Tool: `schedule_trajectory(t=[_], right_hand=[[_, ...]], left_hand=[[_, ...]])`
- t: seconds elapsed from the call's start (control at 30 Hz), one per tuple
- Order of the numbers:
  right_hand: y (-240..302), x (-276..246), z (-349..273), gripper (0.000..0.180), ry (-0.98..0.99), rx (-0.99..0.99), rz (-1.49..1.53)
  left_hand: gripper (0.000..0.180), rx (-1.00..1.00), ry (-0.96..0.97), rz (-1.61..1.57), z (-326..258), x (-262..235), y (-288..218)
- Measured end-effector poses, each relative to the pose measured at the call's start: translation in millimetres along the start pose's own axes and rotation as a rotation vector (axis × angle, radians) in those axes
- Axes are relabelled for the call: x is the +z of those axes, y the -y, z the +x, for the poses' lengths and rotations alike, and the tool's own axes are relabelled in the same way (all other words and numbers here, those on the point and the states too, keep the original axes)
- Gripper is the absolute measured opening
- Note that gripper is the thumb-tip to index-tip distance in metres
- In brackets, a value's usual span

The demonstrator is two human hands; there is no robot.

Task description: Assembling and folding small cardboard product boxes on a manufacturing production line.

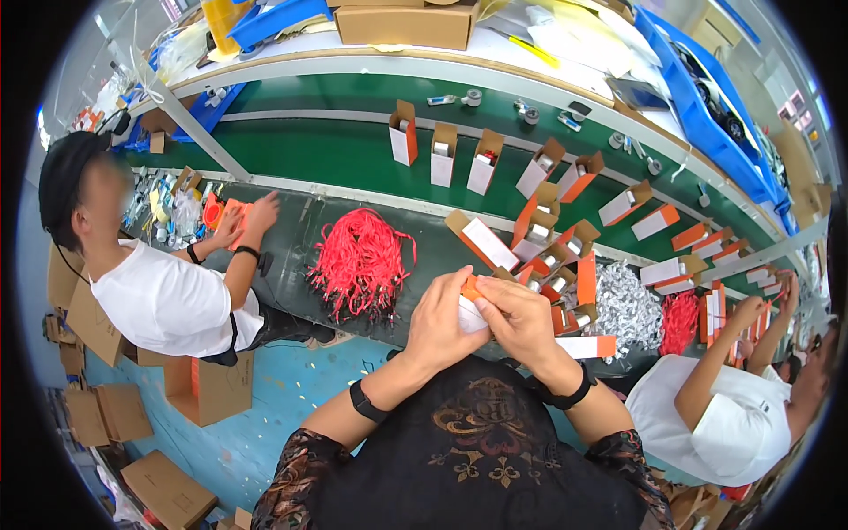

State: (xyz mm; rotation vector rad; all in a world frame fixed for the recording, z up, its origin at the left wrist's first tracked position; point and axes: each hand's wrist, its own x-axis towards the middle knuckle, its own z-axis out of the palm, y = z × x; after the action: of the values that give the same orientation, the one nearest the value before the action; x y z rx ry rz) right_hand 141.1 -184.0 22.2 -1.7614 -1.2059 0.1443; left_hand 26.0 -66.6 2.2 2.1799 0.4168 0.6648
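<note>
Close in front of my chest I hold a small orange and white box in both hands. The fingers of my left hand wrap its left side. My right hand grips the other side, with its fingertips at the orange upper end. My fingers cover much of the box. Just beyond my right hand, open orange and white cartons crowd together, some with silver-white items inside. One orange and white carton lies beside my right wrist. A heap of red straps rests on the dark bench to the left.
Small silver bagged pieces and more red straps lie to the right. Upright cartons stand on the green belt under a shelf. Co-workers in white shirts work on both sides. Brown cardboard boxes sit on the blue floor.
</note>
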Motion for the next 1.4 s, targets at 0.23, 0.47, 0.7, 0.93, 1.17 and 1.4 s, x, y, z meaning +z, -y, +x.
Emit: schedule_trajectory(t=[0.23, 0.47, 0.7, 0.93, 1.17, 1.4], right_hand=[[-9.5, 9.9, -3.5, 0.043, 0.187, -0.028, 0.074], [-18.6, 45.7, -7.2, 0.036, 0.027, 0.300, 0.620], [-12.6, 63.3, 18.8, 0.023, 0.084, -0.086, 0.056], [-23.2, 79.8, 42.4, 0.021, 0.089, 0.131, 0.104], [-10.2, 98.7, 73.3, 0.039, 0.492, 0.003, -0.198], [-31.6, 71.3, 50.7, 0.039, 0.341, 0.489, -0.006]], left_hand=[[0.103, -0.155, 0.020, -0.017, -6.0, 3.8, 15.1], [0.112, -0.318, 0.025, -0.182, -1.7, -9.9, 36.9], [0.124, -0.361, 0.000, -0.246, -12.1, -16.6, 62.6], [0.112, -0.340, 0.165, -0.142, -61.4, -20.6, 96.0], [0.092, -0.407, 0.194, -0.217, -56.0, -30.5, 139.1], [0.078, -0.695, -0.190, -0.263, -27.9, -107.2, 351.2]])
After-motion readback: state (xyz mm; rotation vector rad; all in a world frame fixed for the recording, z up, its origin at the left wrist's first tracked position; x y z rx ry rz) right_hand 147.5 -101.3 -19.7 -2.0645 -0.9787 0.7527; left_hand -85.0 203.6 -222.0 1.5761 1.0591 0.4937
